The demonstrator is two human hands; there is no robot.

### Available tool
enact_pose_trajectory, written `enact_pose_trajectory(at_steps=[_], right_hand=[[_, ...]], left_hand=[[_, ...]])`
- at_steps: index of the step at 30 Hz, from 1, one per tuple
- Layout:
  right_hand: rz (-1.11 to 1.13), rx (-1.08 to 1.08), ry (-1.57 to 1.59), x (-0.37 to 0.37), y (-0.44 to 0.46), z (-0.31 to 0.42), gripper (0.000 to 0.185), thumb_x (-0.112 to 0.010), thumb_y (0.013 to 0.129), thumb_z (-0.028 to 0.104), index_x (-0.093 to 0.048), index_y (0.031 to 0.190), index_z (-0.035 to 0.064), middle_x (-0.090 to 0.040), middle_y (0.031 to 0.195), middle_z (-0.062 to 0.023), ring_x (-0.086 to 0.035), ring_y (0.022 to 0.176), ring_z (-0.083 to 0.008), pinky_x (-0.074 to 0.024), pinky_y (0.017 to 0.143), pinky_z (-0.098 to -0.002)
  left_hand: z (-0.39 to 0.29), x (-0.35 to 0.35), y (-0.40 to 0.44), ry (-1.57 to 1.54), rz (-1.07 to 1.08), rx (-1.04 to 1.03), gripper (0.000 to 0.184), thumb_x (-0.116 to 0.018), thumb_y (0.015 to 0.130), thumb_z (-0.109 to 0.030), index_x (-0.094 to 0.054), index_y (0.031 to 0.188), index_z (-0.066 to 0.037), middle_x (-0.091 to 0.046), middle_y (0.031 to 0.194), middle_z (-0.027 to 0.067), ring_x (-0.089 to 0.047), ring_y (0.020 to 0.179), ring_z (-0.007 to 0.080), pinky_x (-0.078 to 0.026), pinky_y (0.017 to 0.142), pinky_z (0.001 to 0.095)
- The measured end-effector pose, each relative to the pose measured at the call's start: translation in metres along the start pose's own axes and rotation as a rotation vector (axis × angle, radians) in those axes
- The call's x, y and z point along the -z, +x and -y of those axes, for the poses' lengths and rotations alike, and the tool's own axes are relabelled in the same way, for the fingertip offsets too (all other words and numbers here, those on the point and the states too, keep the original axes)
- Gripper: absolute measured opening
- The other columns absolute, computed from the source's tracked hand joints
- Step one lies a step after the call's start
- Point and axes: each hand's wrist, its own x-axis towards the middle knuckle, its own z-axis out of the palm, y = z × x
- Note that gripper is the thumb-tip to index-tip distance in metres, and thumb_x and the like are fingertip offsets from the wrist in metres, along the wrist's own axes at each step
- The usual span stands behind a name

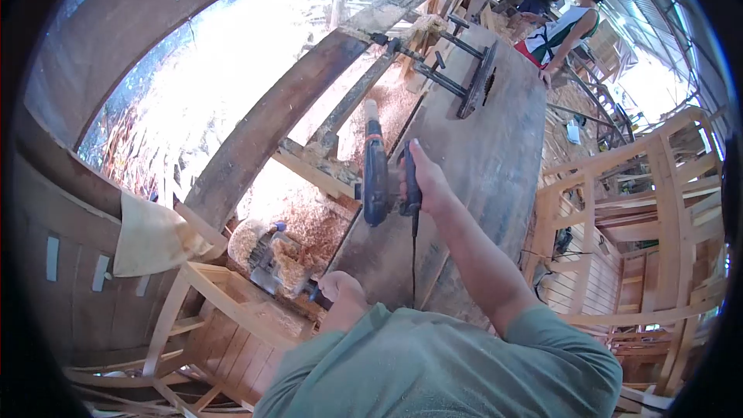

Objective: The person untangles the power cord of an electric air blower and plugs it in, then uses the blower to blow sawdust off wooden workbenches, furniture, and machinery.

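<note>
My right hand is wrapped around the handle of a dark corded power tool. The tool has a long body, a reddish band and a pale narrow end pointing away from me; its exact kind is unclear. A black cord runs from the handle back toward my body. The tool is over a broad wooden board. Closed, my left hand is low at the board's left edge, beside a grey machine covered in wood shavings. What its fingers hold, if anything, is hidden.
Clamps grip the board's far end. Wood shavings are heaped at left, near a long curved plank. Wooden frames stand at lower left and right. A person leans by the board's far right edge.
</note>
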Motion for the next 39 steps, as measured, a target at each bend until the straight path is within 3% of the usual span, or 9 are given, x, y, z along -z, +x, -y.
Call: enact_pose_trajectory(at_steps=[12, 22, 25, 29, 32, 33, 36, 38, 39], right_hand=[[-0.087, 0.227, 0.135, 0.003, 0.115, 0.085, 0.049, -0.049, 0.094, 0.062, -0.051, 0.082, 0.0152, -0.051, 0.059, -0.0008, -0.050, 0.046, -0.0184, -0.0419, 0.044, -0.0367], [-0.143, 0.213, 0.115, 0.022, 0.181, 0.156, 0.050, -0.045, 0.095, 0.061, -0.049, 0.082, 0.0126, -0.052, 0.057, -0.0045, -0.050, 0.044, -0.0202, -0.0425, 0.042, -0.0375], [-0.055, 0.193, 0.035, 0.028, 0.186, 0.166, 0.051, -0.047, 0.093, 0.063, -0.049, 0.084, 0.0135, -0.051, 0.058, -0.0007, -0.051, 0.045, -0.0164, -0.0431, 0.043, -0.0341], [-0.004, 0.141, -0.092, 0.022, 0.190, 0.182, 0.047, -0.046, 0.097, 0.055, -0.051, 0.082, 0.0105, -0.052, 0.053, -0.0076, -0.051, 0.040, -0.0214, -0.0413, 0.038, -0.0372], [-0.054, 0.277, -0.132, 0.012, 0.190, 0.178, 0.050, -0.048, 0.096, 0.055, -0.051, 0.075, 0.0104, -0.051, 0.053, -0.0069, -0.050, 0.039, -0.0207, -0.0410, 0.036, -0.0355], [-0.019, 0.292, -0.171, 0.017, 0.204, 0.173, 0.052, -0.047, 0.093, 0.065, -0.050, 0.083, 0.0139, -0.050, 0.056, -0.0005, -0.049, 0.041, -0.0150, -0.0419, 0.039, -0.0329], [-0.066, 0.244, -0.115, 0.022, 0.198, 0.179, 0.050, -0.048, 0.093, 0.062, -0.052, 0.081, 0.0136, -0.051, 0.057, -0.0017, -0.049, 0.041, -0.0171, -0.0424, 0.039, -0.0342], [-0.158, 0.302, -0.029, 0.026, 0.194, 0.165, 0.050, -0.050, 0.093, 0.062, -0.052, 0.082, 0.0131, -0.052, 0.057, -0.0026, -0.050, 0.041, -0.0177, -0.0421, 0.038, -0.0347], [-0.241, 0.352, 0.044, 0.023, 0.189, 0.158, 0.049, -0.051, 0.093, 0.061, -0.052, 0.082, 0.0127, -0.052, 0.057, -0.0036, -0.050, 0.041, -0.0183, -0.0418, 0.038, -0.0352]], left_hand=[[0.008, -0.010, 0.009, 0.084, 0.027, -0.011, 0.038, -0.033, 0.095, -0.029, -0.059, 0.109, -0.005, -0.068, 0.093, 0.0161, -0.067, 0.089, 0.0365, -0.054, 0.076, 0.0408], [0.023, -0.019, 0.019, 0.335, 0.069, -0.128, 0.030, -0.040, 0.089, -0.021, -0.060, 0.104, -0.005, -0.066, 0.084, 0.0113, -0.066, 0.074, 0.0344, -0.051, 0.058, 0.0428], [0.017, 0.002, 0.019, 0.689, 0.260, -0.344, 0.026, -0.046, 0.086, -0.019, -0.064, 0.099, -0.006, -0.066, 0.081, 0.0101, -0.065, 0.070, 0.0325, -0.049, 0.053, 0.0434], [-0.011, 0.046, 0.006, 2.055, 0.422, -1.252, 0.021, -0.053, 0.081, -0.016, -0.068, 0.092, -0.006, -0.065, 0.076, 0.0085, -0.064, 0.064, 0.0299, -0.046, 0.046, 0.0441], [-0.035, 0.081, -0.016, 2.290, 0.394, -1.661, 0.017, -0.058, 0.077, -0.013, -0.071, 0.087, -0.007, -0.065, 0.073, 0.0074, -0.063, 0.060, 0.0280, -0.043, 0.040, 0.0447], [-0.045, 0.092, -0.026, 2.286, 0.370, -1.751, 0.016, -0.060, 0.076, -0.012, -0.072, 0.085, -0.007, -0.065, 0.072, 0.0070, -0.062, 0.059, 0.0274, -0.042, 0.039, 0.0449], [-0.078, 0.106, -0.049, 2.191, 0.418, -1.766, 0.013, -0.062, 0.074, -0.010, -0.073, 0.080, -0.008, -0.064, 0.069, 0.0055, -0.061, 0.055, 0.0263, -0.041, 0.037, 0.0462], [-0.082, 0.102, -0.057, 2.502, 0.623, -1.599, 0.023, -0.053, 0.086, -0.014, -0.070, 0.100, -0.009, -0.068, 0.087, 0.0054, -0.064, 0.071, 0.0158, -0.050, 0.055, 0.0305], [-0.074, 0.096, -0.051, 2.508, 0.626, -1.591, 0.023, -0.053, 0.086, -0.014, -0.070, 0.100, -0.009, -0.068, 0.087, 0.0054, -0.064, 0.071, 0.0158, -0.050, 0.055, 0.0305]])
